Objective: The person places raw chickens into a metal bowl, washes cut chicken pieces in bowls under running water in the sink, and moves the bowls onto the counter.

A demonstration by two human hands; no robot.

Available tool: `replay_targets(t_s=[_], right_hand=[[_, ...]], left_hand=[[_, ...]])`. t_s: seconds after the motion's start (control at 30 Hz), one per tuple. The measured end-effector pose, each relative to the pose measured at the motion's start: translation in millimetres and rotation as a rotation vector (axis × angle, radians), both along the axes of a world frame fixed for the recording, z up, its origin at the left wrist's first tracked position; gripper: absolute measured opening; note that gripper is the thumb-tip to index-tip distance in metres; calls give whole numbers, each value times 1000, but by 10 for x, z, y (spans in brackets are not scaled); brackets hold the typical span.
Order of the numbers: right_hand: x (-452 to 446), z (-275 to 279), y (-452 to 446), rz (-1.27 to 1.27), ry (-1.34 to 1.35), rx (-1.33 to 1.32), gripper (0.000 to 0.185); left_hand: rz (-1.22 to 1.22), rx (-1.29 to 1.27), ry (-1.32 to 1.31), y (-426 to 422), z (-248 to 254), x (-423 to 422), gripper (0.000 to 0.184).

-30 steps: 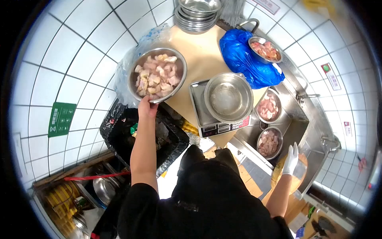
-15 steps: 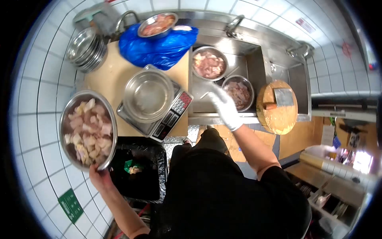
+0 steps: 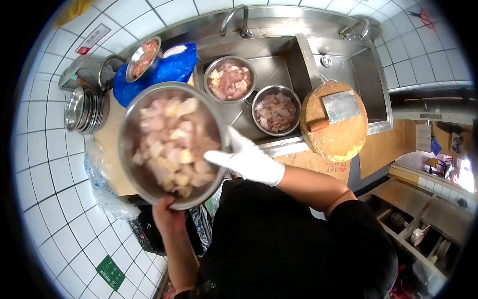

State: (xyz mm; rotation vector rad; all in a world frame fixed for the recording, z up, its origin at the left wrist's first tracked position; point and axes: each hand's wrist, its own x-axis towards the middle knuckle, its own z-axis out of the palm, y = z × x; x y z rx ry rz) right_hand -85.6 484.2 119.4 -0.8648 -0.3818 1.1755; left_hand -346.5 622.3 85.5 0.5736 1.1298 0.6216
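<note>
A large steel bowl (image 3: 130,164) filled with cut raw chicken pieces (image 3: 172,144) is held up in front of me, tilted toward the camera. My bare left hand (image 3: 169,217) grips its lower rim, thumb over the edge. At the right rim is my white-gloved right hand (image 3: 251,162), closed on the bowl with the thumb reaching inside. The fingers behind the bowl are hidden. Beyond it in the sink, two smaller steel bowls hold raw meat: one at the back (image 3: 230,79) and one nearer the front (image 3: 276,110).
A round wooden chopping block (image 3: 331,139) bears a cleaver (image 3: 341,106) beside the sink (image 3: 276,50). On the left counter (image 3: 112,159) are a blue plastic bag (image 3: 167,70), a bowl of meat (image 3: 144,60) and stacked steel bowls (image 3: 89,112). A black-lined bin (image 3: 147,224) stands below.
The large bowl has moved right from the left wall to in front of me, now covering the scale. My right hand has left the sink area and taken hold of its rim.
</note>
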Motion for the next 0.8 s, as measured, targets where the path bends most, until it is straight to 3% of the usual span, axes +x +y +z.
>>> replay_targets(t_s=[0.07,0.23,0.4,0.53,0.63,0.67,0.7,0.77,0.8], right_hand=[[353,-171,-285,-44,-252,-294,64],[1015,-872,-846,-310,-70,-371,53],[1796,-1050,-1229,-322,-217,-596,52],[2354,-1117,-1340,-389,-108,-636,42],[2834,-1502,-1514,-430,-101,-587,45],[2942,-1460,-1520,-430,-175,-641,44],[3067,-1391,-1558,-456,-39,-642,43],[3351,-1513,-1656,-460,-141,-664,44],[3465,-1569,-1675,-518,-57,-635,44]], left_hand=[[-43,-30,-22,-219,-152,529,60],[-222,-98,-153,-492,-700,1530,66],[-322,-59,-140,-693,-981,2462,67],[-414,-23,-225,-757,-1116,3135,58],[-496,-29,-242,-770,-1240,3643,52],[-510,-36,-236,-769,-1250,3775,49],[-501,-34,-239,-810,-1281,3956,49],[-487,-29,-248,-860,-1354,4285,48],[-513,-42,-251,-859,-1406,4423,47]])
